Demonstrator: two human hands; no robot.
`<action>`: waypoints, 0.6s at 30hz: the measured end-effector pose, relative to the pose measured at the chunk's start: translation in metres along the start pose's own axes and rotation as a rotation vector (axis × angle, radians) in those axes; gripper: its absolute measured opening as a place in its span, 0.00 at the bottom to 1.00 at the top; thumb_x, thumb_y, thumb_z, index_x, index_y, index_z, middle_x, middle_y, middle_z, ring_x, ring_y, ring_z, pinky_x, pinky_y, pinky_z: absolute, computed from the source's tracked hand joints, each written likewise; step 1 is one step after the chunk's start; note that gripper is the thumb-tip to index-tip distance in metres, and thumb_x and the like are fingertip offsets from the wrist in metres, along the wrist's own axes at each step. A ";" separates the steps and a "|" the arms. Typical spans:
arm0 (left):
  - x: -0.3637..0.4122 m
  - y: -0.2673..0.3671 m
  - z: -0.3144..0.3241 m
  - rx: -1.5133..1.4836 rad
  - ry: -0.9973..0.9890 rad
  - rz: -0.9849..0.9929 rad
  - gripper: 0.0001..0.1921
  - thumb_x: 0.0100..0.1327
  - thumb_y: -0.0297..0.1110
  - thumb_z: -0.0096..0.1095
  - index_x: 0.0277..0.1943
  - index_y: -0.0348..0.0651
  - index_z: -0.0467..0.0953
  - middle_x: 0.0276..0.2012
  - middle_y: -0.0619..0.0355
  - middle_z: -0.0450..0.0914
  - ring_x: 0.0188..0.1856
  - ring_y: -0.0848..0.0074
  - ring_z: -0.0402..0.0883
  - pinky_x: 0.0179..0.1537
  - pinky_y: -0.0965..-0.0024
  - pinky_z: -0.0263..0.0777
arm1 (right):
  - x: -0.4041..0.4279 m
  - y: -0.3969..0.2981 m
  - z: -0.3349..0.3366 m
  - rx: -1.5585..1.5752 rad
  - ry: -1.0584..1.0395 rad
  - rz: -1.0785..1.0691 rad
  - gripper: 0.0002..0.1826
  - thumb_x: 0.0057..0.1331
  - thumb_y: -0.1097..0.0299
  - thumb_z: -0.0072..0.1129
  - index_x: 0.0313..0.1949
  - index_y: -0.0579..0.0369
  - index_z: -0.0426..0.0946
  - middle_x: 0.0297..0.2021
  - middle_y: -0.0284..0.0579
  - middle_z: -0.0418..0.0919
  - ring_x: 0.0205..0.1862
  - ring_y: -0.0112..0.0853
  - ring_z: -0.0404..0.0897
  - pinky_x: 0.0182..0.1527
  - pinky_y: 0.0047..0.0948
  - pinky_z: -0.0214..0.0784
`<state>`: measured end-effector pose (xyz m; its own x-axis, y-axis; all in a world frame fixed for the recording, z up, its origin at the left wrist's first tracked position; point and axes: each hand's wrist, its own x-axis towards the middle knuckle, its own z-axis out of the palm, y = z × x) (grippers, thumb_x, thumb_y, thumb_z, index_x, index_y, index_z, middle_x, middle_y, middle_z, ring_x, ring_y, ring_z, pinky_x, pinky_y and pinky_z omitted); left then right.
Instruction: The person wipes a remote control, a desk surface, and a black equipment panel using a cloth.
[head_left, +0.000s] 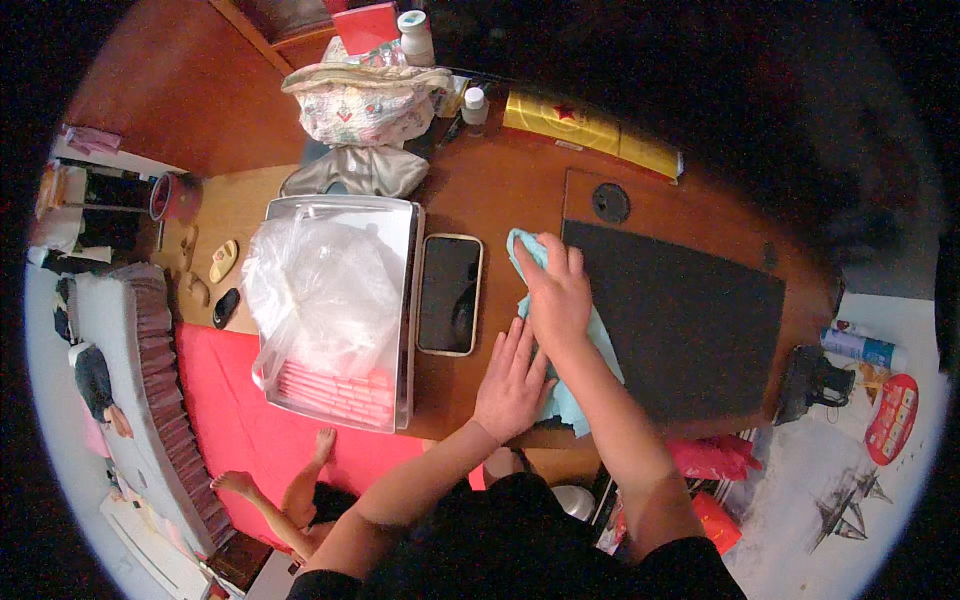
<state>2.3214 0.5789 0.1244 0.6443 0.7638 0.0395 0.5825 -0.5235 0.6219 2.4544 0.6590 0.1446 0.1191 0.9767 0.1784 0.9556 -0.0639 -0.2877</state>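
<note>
My right hand (559, 292) grips a light blue cloth (577, 390) against the brown wooden desk (499, 172). A bunched end of the cloth pokes out past its fingers, and the rest trails back under my forearm. Flat beside it lies my left hand (514, 386), fingers stretched forward and slightly apart, its thumb side meeting the cloth. Nothing shows inside this left hand. To its left a smartphone (450, 292) with a dark screen rests on the desk. A black desk mat (682, 322) spreads out right of the cloth.
A tray (414, 300) holding a clear plastic bag (330, 292) and pink-white packets (330, 390) sits left of the phone. Behind are a quilted fabric bag (367, 109), a small bottle (475, 106) and a gold box (585, 135). Another person's legs (300, 487) rest on a red mat (225, 397).
</note>
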 end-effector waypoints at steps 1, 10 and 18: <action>0.000 0.001 -0.004 -0.024 -0.006 -0.011 0.31 0.64 0.36 0.64 0.68 0.34 0.66 0.73 0.34 0.56 0.76 0.40 0.52 0.74 0.41 0.49 | 0.010 0.001 0.003 0.007 -0.007 0.003 0.26 0.61 0.74 0.56 0.60 0.41 0.77 0.58 0.40 0.71 0.52 0.43 0.72 0.51 0.39 0.73; 0.003 -0.001 0.000 0.052 -0.089 0.004 0.34 0.63 0.35 0.64 0.70 0.34 0.64 0.73 0.33 0.57 0.75 0.39 0.54 0.73 0.38 0.49 | 0.108 -0.023 0.044 -0.001 0.006 -0.109 0.24 0.62 0.69 0.55 0.59 0.38 0.78 0.57 0.38 0.72 0.53 0.42 0.72 0.49 0.44 0.73; 0.002 -0.002 -0.004 0.122 -0.098 -0.020 0.35 0.65 0.36 0.62 0.73 0.38 0.62 0.75 0.40 0.57 0.76 0.47 0.54 0.74 0.43 0.48 | 0.089 0.054 0.022 -0.064 0.092 0.127 0.22 0.66 0.68 0.54 0.60 0.45 0.75 0.49 0.47 0.73 0.48 0.45 0.74 0.39 0.43 0.76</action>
<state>2.3197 0.5832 0.1261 0.6740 0.7369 -0.0522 0.6477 -0.5554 0.5216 2.5104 0.7472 0.1247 0.2617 0.9371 0.2308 0.9460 -0.2016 -0.2540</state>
